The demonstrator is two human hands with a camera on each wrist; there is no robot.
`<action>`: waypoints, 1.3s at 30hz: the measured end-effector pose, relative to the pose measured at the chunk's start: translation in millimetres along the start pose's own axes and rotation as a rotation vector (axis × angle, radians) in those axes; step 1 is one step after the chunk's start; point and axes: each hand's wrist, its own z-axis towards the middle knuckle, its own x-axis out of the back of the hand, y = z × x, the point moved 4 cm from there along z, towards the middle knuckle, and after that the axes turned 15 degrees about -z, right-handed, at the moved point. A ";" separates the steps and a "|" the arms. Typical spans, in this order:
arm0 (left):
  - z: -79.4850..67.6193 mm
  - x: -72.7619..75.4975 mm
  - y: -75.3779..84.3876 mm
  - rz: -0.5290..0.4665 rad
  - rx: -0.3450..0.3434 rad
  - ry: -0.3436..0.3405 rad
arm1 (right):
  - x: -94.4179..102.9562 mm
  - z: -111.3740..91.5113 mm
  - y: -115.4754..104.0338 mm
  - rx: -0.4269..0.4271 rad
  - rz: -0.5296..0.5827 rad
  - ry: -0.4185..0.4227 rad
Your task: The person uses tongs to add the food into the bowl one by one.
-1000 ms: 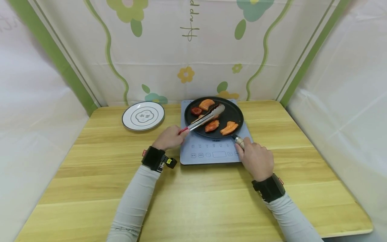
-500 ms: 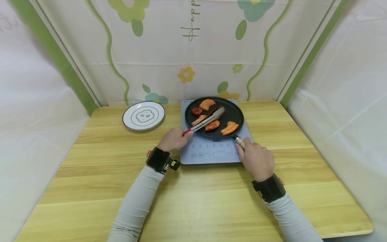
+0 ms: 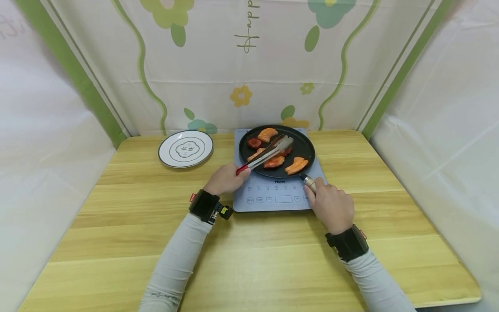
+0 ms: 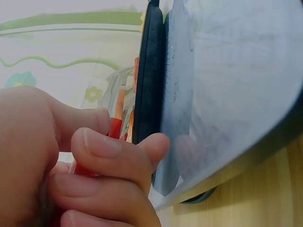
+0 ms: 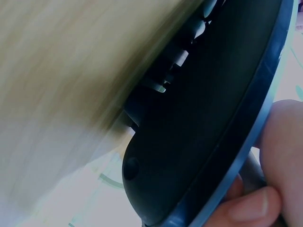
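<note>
In the head view my left hand (image 3: 225,180) grips metal tongs (image 3: 262,162) with red handles, reaching over a black frying pan (image 3: 302,145) from the left. Their tips lie over a reddish piece partly hidden below them. Orange salmon pieces (image 3: 297,165) lie spread in the pan, with a dark red round slice (image 3: 254,143) near its left rim. My right hand (image 3: 332,208) holds the pan's handle (image 3: 309,183) at the front right. The left wrist view shows fingers (image 4: 102,144) curled around the red handle (image 4: 115,126) beside the pan's edge.
Under the pan is a light blue induction cooker (image 3: 249,206) with a control panel along its front. A white plate (image 3: 167,151) with a dark rim stands to the left on the wooden table (image 3: 249,264). Patterned cloth (image 3: 195,65) hangs behind.
My left hand has shifted slightly right with the tongs. More of the left salmon piece and of a reddish piece by the tips now shows. The right hand stays on the handle.
</note>
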 end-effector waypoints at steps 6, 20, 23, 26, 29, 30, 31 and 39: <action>-0.8 7.8 -1.7 -0.014 -0.014 0.019 | 1.0 -0.5 0.0 -0.004 0.012 0.013; -4.5 19.3 -0.1 -0.033 -0.023 0.022 | 1.7 -0.5 -0.5 -0.004 0.008 0.020; -4.9 22.4 -1.3 -0.041 -0.023 0.022 | 1.9 -0.6 -0.7 -0.005 0.011 0.018; -6.1 26.3 -2.1 -0.060 -0.030 0.017 | 2.0 -0.5 -0.8 -0.006 0.014 0.019; -7.2 30.9 -3.0 -0.068 -0.040 0.012 | 2.3 -0.5 -0.9 -0.004 0.014 0.021; -7.5 32.4 -3.2 -0.072 -0.042 0.011 | 2.4 -0.6 -1.0 -0.003 0.014 0.021; -7.7 33.8 -3.5 -0.071 -0.043 0.009 | 2.4 -0.6 -1.0 -0.003 0.014 0.021; -11.8 45.0 -2.7 -0.097 -0.062 0.022 | 2.5 -0.7 -0.8 -0.002 0.007 0.020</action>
